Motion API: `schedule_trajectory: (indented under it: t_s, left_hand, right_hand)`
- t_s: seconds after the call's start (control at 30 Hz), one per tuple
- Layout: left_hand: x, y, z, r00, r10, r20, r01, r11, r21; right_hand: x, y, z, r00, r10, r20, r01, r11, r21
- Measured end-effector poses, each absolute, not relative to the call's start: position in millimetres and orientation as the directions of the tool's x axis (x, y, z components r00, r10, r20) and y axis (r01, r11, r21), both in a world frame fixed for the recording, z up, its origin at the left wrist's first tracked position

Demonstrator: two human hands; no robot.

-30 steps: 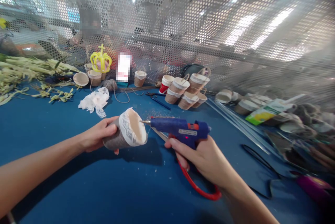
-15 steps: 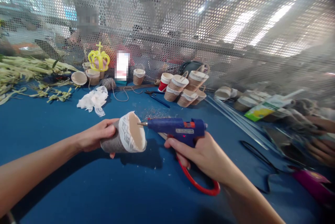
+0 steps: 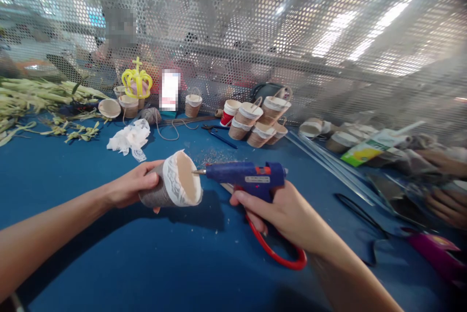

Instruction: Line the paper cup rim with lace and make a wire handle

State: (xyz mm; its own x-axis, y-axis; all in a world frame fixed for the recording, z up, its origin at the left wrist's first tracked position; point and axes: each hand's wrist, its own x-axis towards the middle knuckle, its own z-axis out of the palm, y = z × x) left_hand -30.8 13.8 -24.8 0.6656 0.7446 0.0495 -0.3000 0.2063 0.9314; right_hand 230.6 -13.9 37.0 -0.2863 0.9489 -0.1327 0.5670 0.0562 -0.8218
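My left hand point(image 3: 129, 187) grips a paper cup point(image 3: 171, 186) wrapped in grey-brown fabric with a white lace band at its rim, held on its side with the mouth facing right. My right hand point(image 3: 282, 214) is closed round the handle of a blue glue gun point(image 3: 244, 175). The gun's metal nozzle touches the cup's rim on the right side. Red-handled scissors point(image 3: 277, 253) lie on the blue table point(image 3: 109, 253) under my right hand.
Several finished lace-trimmed cups point(image 3: 257, 122) stand at the back, with a yellow crown point(image 3: 136, 78), a lace scrap point(image 3: 129, 139), twine and green stems point(image 3: 36, 95). Glue sticks, black scissors point(image 3: 359, 212) and clutter lie right, where another person's hands point(image 3: 443, 202) show. A perforated metal screen point(image 3: 255, 34) closes the back.
The cup and glue gun have shifted slightly left and up together. Another person's hands have come into view at the right edge.
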Motion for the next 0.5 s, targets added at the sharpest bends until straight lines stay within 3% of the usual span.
schedule_trajectory:
  t_s: [0.17, 0.33, 0.5]
  left_hand:
    - [-31, 15, -26, 0.642, 0.763, 0.078, -0.325, 0.178, 0.929]
    - [-26, 13, -25, 0.551, 0.829, 0.095, -0.379, 0.147, 0.914]
    - [-21, 9, -24, 0.501, 0.860, 0.094, -0.374, 0.117, 0.920]
  right_hand:
    - [231, -14, 35, -0.320, 0.931, -0.177, 0.504, 0.010, -0.863]
    - [226, -14, 27, -0.296, 0.945, -0.138, 0.114, -0.109, -0.987]
    - [218, -12, 15, -0.348, 0.911, -0.220, -0.124, -0.277, -0.953]
